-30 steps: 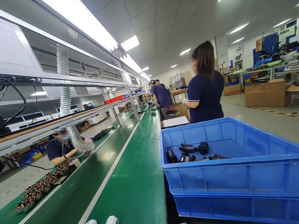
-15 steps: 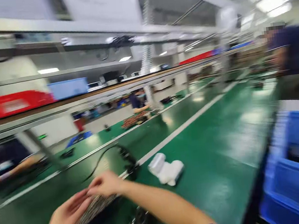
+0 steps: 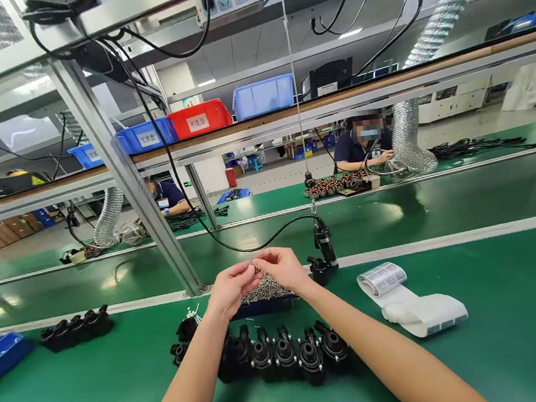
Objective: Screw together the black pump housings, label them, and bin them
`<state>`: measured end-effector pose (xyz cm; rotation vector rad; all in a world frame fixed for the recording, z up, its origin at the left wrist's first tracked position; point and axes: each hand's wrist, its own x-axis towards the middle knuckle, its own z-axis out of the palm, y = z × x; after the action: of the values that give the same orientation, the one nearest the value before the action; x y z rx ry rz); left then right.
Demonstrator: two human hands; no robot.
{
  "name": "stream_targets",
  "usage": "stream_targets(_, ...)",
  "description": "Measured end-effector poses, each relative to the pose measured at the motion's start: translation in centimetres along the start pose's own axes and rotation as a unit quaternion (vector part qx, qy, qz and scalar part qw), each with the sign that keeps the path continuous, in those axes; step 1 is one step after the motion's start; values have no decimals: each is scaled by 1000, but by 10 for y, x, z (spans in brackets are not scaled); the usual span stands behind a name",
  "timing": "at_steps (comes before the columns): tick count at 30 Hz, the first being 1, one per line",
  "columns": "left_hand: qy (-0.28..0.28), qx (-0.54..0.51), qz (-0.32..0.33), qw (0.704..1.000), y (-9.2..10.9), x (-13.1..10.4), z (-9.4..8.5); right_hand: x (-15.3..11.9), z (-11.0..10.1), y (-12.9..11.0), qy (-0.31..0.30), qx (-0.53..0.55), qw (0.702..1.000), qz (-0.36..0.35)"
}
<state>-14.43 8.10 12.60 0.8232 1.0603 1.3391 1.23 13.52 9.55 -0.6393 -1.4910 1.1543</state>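
Note:
My left hand and my right hand meet at the fingertips above a dark tray heaped with small metal screws. Both are closed in a pinch, and whatever sits between the fingers is too small to make out. In front of the tray, below my hands, stands a row of several black pump housings with silvery screws around their rims. My left forearm hides part of that row. Behind my right hand a black electric screwdriver hangs upright on a cord, beside another black housing.
A partly unrolled label roll lies to the right on the green bench. More black housings and a blue bin are at the left. A metal post rises behind my left hand. Two people sit across the bench.
My view has swung left and steadied, bringing the row of housings and the metal post into full sight. Both hands stay together over the screws.

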Motion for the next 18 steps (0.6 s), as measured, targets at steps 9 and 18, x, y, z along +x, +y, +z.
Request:
stream_targets(9,37,-90,36,995,-11,-7,20,-9,3,-24,27,-72,996,-52)
stream_targets(18,52,-30,129,990,-11,-4,12,-15,1,-39,22,-148,986,-72)
